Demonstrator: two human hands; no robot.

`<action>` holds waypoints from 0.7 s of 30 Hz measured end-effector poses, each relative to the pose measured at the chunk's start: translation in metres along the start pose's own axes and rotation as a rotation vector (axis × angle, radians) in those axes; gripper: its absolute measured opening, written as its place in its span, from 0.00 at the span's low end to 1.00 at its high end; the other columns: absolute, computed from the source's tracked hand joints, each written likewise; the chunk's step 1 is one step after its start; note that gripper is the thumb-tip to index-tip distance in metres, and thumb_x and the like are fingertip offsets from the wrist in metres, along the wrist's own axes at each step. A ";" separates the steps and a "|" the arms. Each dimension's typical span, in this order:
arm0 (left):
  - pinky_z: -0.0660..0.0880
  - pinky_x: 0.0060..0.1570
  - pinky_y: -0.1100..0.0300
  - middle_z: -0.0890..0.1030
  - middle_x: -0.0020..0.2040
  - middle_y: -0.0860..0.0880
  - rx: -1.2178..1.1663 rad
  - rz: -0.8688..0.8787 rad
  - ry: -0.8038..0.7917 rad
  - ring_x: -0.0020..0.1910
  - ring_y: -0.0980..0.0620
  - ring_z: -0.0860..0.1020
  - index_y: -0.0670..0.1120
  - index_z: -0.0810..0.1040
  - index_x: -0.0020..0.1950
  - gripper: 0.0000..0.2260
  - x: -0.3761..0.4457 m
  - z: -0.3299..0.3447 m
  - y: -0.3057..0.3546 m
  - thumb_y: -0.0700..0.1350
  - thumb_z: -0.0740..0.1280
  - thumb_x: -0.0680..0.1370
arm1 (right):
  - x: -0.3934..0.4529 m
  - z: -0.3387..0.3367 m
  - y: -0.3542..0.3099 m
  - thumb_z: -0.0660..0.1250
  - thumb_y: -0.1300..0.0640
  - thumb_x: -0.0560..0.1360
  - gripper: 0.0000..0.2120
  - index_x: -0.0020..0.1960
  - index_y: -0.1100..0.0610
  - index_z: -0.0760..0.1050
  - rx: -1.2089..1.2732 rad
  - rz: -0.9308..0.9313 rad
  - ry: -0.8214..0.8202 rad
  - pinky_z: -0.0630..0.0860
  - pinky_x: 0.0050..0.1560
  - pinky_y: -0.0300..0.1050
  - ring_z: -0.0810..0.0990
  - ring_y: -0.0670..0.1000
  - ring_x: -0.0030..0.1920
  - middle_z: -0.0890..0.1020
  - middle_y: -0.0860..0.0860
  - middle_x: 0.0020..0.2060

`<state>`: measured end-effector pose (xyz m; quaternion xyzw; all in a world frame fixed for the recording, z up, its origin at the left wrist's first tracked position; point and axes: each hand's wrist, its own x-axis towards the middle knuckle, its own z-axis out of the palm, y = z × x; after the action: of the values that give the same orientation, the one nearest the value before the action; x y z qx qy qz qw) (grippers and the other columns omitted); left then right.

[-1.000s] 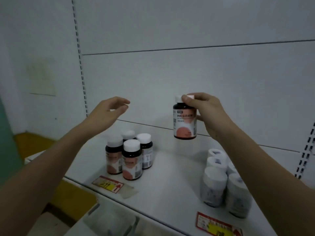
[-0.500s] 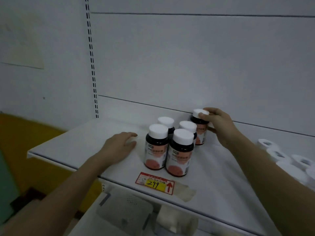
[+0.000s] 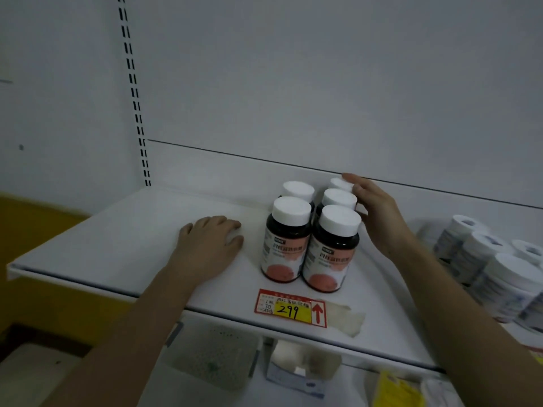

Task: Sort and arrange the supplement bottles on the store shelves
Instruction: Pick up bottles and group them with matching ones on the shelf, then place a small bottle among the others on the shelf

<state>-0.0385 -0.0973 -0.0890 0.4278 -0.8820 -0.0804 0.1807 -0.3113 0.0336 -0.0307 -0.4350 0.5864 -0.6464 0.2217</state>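
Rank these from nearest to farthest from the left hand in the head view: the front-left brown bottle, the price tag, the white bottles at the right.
From the left hand, flat on the shelf:
1. Front-left brown bottle, just to its right.
2. Price tag, on the shelf's front edge, right of the hand and nearer the camera.
3. White bottles, far right, beyond the right arm.

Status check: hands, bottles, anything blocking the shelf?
Left hand flat on shelf, open. Right hand against the rear bottle, grip unclear. Five bottles upright, clustered. Nothing blocking; white tubs stand right.
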 end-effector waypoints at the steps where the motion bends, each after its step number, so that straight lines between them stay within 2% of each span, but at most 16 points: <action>1: 0.55 0.72 0.49 0.66 0.74 0.54 -0.009 -0.002 -0.006 0.73 0.51 0.62 0.56 0.66 0.73 0.20 -0.001 -0.001 0.001 0.56 0.55 0.82 | -0.001 0.001 -0.001 0.61 0.57 0.80 0.14 0.59 0.46 0.81 0.005 0.002 0.003 0.74 0.54 0.44 0.78 0.48 0.55 0.83 0.46 0.57; 3: 0.57 0.72 0.49 0.68 0.74 0.53 -0.048 -0.005 -0.015 0.73 0.51 0.64 0.56 0.67 0.73 0.19 -0.005 -0.006 0.004 0.56 0.56 0.81 | -0.007 0.001 -0.005 0.61 0.56 0.81 0.13 0.61 0.45 0.79 0.013 0.006 0.033 0.75 0.54 0.45 0.79 0.48 0.57 0.82 0.46 0.57; 6: 0.65 0.67 0.52 0.72 0.71 0.51 -0.182 -0.042 0.024 0.68 0.48 0.71 0.54 0.70 0.70 0.18 -0.007 -0.026 0.012 0.55 0.59 0.81 | -0.018 -0.009 -0.024 0.62 0.55 0.81 0.11 0.62 0.47 0.76 -0.072 -0.020 0.154 0.77 0.59 0.50 0.78 0.50 0.60 0.80 0.49 0.59; 9: 0.71 0.61 0.53 0.77 0.66 0.48 -0.316 -0.028 0.233 0.61 0.47 0.75 0.52 0.76 0.65 0.15 0.001 -0.071 0.040 0.52 0.61 0.81 | -0.034 -0.028 -0.067 0.64 0.56 0.80 0.09 0.60 0.50 0.76 -0.200 -0.123 0.253 0.79 0.58 0.52 0.78 0.49 0.56 0.79 0.48 0.54; 12: 0.71 0.55 0.56 0.78 0.61 0.51 -0.416 0.099 0.373 0.56 0.50 0.76 0.52 0.78 0.61 0.12 0.000 -0.122 0.106 0.52 0.60 0.81 | -0.059 -0.057 -0.120 0.64 0.55 0.80 0.08 0.58 0.52 0.77 -0.353 -0.190 0.196 0.79 0.52 0.50 0.80 0.51 0.51 0.81 0.49 0.51; 14: 0.71 0.53 0.57 0.78 0.59 0.52 -0.429 0.209 0.344 0.56 0.51 0.75 0.53 0.79 0.59 0.12 -0.010 -0.139 0.164 0.53 0.59 0.81 | -0.083 -0.081 -0.149 0.63 0.53 0.80 0.09 0.57 0.55 0.77 -0.474 -0.173 0.129 0.79 0.49 0.48 0.82 0.51 0.48 0.83 0.51 0.49; 16: 0.73 0.56 0.54 0.79 0.57 0.53 -0.413 0.302 0.242 0.55 0.50 0.76 0.54 0.79 0.57 0.11 -0.028 -0.142 0.224 0.54 0.60 0.80 | -0.113 -0.109 -0.169 0.62 0.50 0.80 0.11 0.53 0.56 0.78 -0.643 -0.141 0.076 0.77 0.44 0.46 0.82 0.52 0.43 0.84 0.51 0.44; 19: 0.74 0.59 0.52 0.80 0.57 0.52 -0.374 0.382 0.062 0.55 0.49 0.77 0.53 0.79 0.57 0.13 -0.071 -0.127 0.316 0.56 0.60 0.79 | -0.164 -0.161 -0.183 0.62 0.47 0.80 0.13 0.45 0.54 0.78 -0.911 -0.084 0.076 0.76 0.42 0.45 0.82 0.51 0.41 0.84 0.49 0.39; 21: 0.74 0.59 0.52 0.80 0.58 0.52 -0.389 0.413 -0.018 0.55 0.50 0.77 0.53 0.79 0.58 0.13 -0.103 -0.111 0.372 0.56 0.61 0.79 | -0.206 -0.206 -0.187 0.62 0.47 0.79 0.13 0.41 0.53 0.78 -0.989 -0.020 0.099 0.77 0.43 0.46 0.81 0.49 0.38 0.84 0.49 0.37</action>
<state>-0.2071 0.2163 0.0977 0.1955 -0.9200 -0.2135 0.2642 -0.3310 0.3537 0.0989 -0.4625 0.8284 -0.3127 -0.0456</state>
